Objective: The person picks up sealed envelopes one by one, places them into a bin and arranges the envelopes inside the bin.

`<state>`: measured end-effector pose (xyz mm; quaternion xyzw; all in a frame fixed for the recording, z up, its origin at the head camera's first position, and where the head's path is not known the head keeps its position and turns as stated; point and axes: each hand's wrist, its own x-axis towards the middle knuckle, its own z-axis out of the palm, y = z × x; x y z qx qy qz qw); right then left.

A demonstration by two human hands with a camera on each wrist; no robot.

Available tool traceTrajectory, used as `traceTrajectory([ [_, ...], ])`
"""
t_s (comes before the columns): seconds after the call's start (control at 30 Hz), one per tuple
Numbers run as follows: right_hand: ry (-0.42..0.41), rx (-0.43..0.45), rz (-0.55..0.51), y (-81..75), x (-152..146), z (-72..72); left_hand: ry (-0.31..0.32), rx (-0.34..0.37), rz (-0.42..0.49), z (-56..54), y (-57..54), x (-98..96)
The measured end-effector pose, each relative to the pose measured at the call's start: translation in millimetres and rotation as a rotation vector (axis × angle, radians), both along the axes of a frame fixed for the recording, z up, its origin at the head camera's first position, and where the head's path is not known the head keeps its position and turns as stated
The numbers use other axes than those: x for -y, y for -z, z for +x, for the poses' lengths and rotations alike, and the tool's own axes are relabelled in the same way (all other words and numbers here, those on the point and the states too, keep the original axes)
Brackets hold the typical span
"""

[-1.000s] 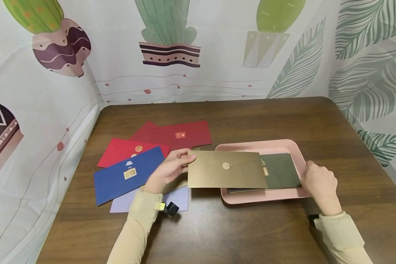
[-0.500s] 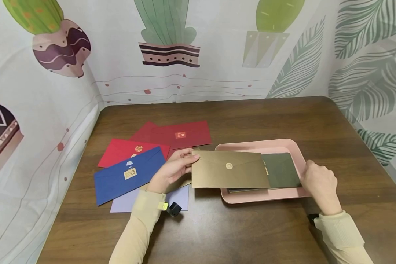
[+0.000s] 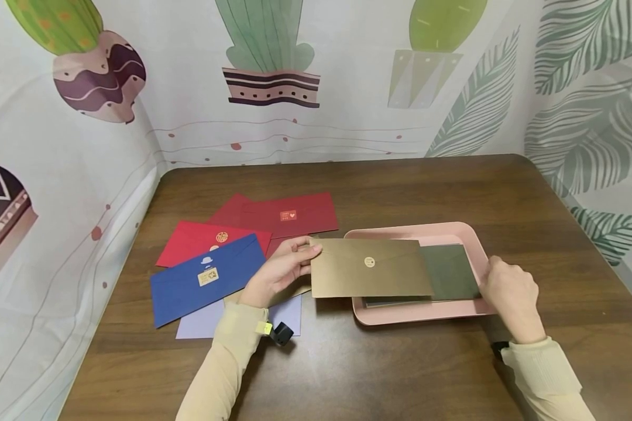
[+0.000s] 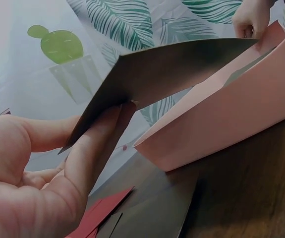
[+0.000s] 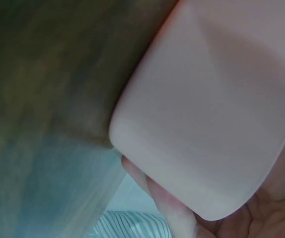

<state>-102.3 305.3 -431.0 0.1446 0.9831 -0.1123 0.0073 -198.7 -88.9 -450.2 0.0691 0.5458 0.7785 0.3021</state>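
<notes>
My left hand (image 3: 281, 269) pinches the left edge of a gold envelope (image 3: 368, 269) with a round seal, thumb on top and fingers underneath. In the left wrist view the envelope (image 4: 157, 72) is tilted, its far end above the pink tray (image 4: 221, 119). Inside the tray (image 3: 400, 318) lies a dark green envelope (image 3: 455, 269), its left part covered by the gold one. At the tray's right end my right hand (image 3: 511, 295) grips the rim. The right wrist view has the tray's wall (image 5: 197, 114) up close, with fingers (image 5: 174, 208) against its edge.
Left of the tray, envelopes overlap on the wooden table (image 3: 374, 374): a blue one (image 3: 176, 298), a bright red one (image 3: 189, 242), a dark red one (image 3: 313, 213) and a lavender one (image 3: 287, 318). A patterned cloth (image 3: 347, 76) hangs behind the table.
My left hand has shifted a little to the right with the gold envelope, which covers more of the dark green one. The right hand and tray have stayed in place.
</notes>
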Motion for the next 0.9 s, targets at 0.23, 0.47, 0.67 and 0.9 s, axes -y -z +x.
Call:
traceTrajectory([
  [0.23,-0.003,-0.004,-0.004,0.0,-1,0.2,0.001,0.008,0.008,0.2,-0.4,-5.4],
  [0.47,-0.013,-0.042,-0.001,0.9,-1,0.7,0.010,0.010,0.014,1.2,0.2,-12.1],
  [0.67,-0.018,-0.051,-0.003,1.0,0,1.2,0.025,0.013,0.023,1.7,1.7,-16.8],
  [0.9,-0.017,-0.040,-0.007,0.3,0,1.2,0.025,0.012,0.018,2.6,1.8,-21.6],
])
